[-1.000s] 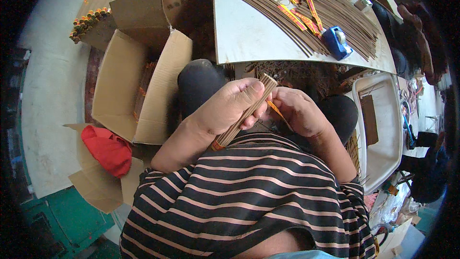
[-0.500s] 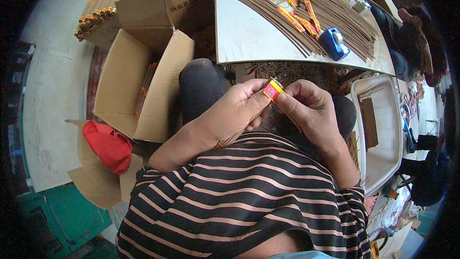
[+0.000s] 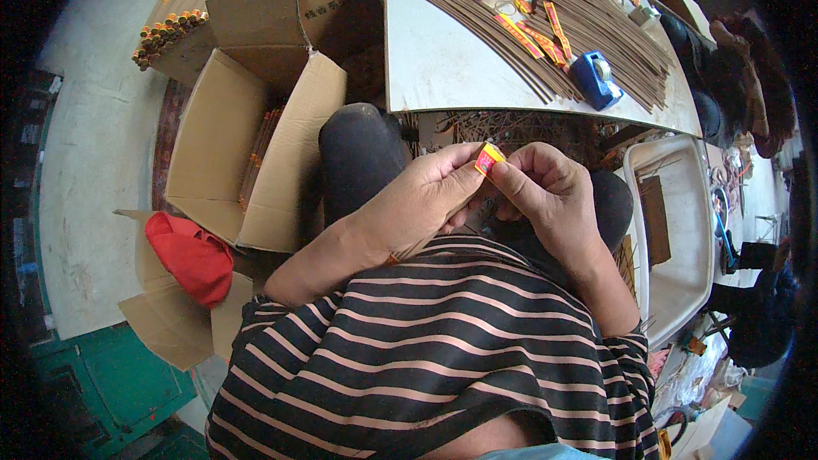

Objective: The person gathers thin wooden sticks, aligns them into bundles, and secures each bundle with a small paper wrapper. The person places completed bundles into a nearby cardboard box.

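Evidently grasps a slim bundle of thin brown sticks (image 3: 412,249) in the left hand (image 3: 434,192), curled closed around the shaft and hiding most of it. Slants the bundle's long axis from the black-and-pink striped shirt (image 3: 426,332), at lower left, up and away to the right. Shows a yellow-and-red paper band (image 3: 487,159) at the far end, just left of the right hand (image 3: 550,187) and touching its thumb. Pinches the band there with the right hand; cannot tell how the hidden fingertips sit. Faces a white tabletop (image 3: 443,60) beyond the hands, strewn with loose brown sticks (image 3: 613,34) beside a blue tape dispenser (image 3: 596,81). Has an open brown cardboard box (image 3: 200,153) to the left, a white plastic tub (image 3: 690,243) to the right.
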Tool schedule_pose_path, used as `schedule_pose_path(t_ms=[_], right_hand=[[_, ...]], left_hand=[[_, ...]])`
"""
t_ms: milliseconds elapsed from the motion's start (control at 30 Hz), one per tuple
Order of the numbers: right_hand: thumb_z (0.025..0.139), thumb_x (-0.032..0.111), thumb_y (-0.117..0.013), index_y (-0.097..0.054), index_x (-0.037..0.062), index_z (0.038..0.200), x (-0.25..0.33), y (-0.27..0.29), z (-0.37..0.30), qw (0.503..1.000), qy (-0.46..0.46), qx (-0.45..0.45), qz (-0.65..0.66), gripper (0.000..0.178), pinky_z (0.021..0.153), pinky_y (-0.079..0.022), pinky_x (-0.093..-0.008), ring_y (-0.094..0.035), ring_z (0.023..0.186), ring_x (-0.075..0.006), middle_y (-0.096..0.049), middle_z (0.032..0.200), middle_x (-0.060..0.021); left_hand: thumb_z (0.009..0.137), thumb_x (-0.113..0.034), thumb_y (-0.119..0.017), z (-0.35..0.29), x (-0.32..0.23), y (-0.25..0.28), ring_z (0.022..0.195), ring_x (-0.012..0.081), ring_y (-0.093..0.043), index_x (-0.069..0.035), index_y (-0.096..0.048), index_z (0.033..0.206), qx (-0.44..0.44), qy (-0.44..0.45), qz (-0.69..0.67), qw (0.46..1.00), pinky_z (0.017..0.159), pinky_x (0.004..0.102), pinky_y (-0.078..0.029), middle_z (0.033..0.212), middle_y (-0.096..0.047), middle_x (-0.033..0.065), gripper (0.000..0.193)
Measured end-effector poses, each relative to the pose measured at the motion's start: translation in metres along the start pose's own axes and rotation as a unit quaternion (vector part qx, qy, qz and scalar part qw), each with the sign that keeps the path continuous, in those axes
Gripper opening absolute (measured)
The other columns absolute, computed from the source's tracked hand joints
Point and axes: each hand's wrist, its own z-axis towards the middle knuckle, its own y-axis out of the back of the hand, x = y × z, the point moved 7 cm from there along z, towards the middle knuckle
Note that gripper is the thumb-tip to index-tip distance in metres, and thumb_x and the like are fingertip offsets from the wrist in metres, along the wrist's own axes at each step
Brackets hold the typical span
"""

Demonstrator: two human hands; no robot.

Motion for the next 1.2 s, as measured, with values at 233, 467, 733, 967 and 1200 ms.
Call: schedule_pose_path(t_ms=[233, 467, 733, 967, 1200], right_hand=[[0.086, 0.015, -0.059, -0.056, -0.0006, 0.079, -0.002, 0.001, 0.001, 1.0, 0.015, 0.004, -0.006, 0.018, 0.05, -0.042, -0.0183, -0.05, 0.057, -0.0049, -0.056, 0.066, -0.0006], [0.085, 0.015, -0.06, -0.056, -0.0005, 0.077, -0.004, 0.002, 0.001, 1.0, 0.024, -0.002, 0.0, 0.018, 0.052, -0.042, -0.0183, -0.051, 0.059, -0.0054, -0.056, 0.066, -0.0009], [0.085, 0.015, -0.06, -0.056, -0.0005, 0.078, -0.002, 0.003, 0.0, 0.999, 0.03, 0.001, 0.021, 0.017, 0.052, -0.043, -0.0184, -0.051, 0.059, -0.0054, -0.057, 0.067, -0.0008], [0.084, 0.018, -0.063, -0.056, 0.0005, 0.078, -0.003, 0.009, -0.002, 1.0, 0.006, 0.011, 0.009, 0.02, 0.049, -0.043, -0.0186, -0.051, 0.056, -0.0056, -0.056, 0.065, -0.0007], [0.081, 0.022, -0.065, -0.055, 0.0019, 0.075, -0.012, 0.015, 0.004, 0.999, 0.036, 0.015, 0.029, 0.024, 0.046, -0.041, -0.0183, -0.05, 0.053, -0.0055, -0.054, 0.062, -0.0003]], left_hand=[[0.095, -0.036, -0.037, -0.001, -0.002, 0.001, 0.063, 0.0045, -0.046, -0.001, -0.042, 0.122, 0.059, -0.027, -0.044, 0.997, 0.051, 0.0168, -0.037, 0.084, -0.052, 0.0009, 0.045], [0.095, -0.039, -0.037, 0.0, -0.001, -0.001, 0.06, 0.0033, -0.045, 0.0, -0.045, 0.119, -0.006, -0.019, 0.01, 1.0, 0.049, 0.0151, -0.036, 0.082, -0.053, 0.0012, 0.046], [0.095, -0.038, -0.036, 0.001, -0.006, -0.005, 0.058, 0.0031, -0.044, 0.001, -0.046, 0.118, -0.01, -0.014, 0.012, 1.0, 0.046, 0.015, -0.036, 0.08, -0.052, 0.0007, 0.046], [0.095, -0.037, -0.036, 0.003, -0.003, -0.008, 0.054, 0.0036, -0.042, 0.0, -0.047, 0.116, -0.012, -0.003, -0.022, 1.0, 0.045, 0.015, -0.035, 0.073, -0.051, 0.0006, 0.044], [0.095, -0.038, -0.036, 0.004, -0.003, -0.011, 0.051, 0.0041, -0.041, -0.002, -0.048, 0.115, -0.019, 0.023, -0.047, 0.998, 0.045, 0.0145, -0.035, 0.068, -0.049, 0.0014, 0.043]])
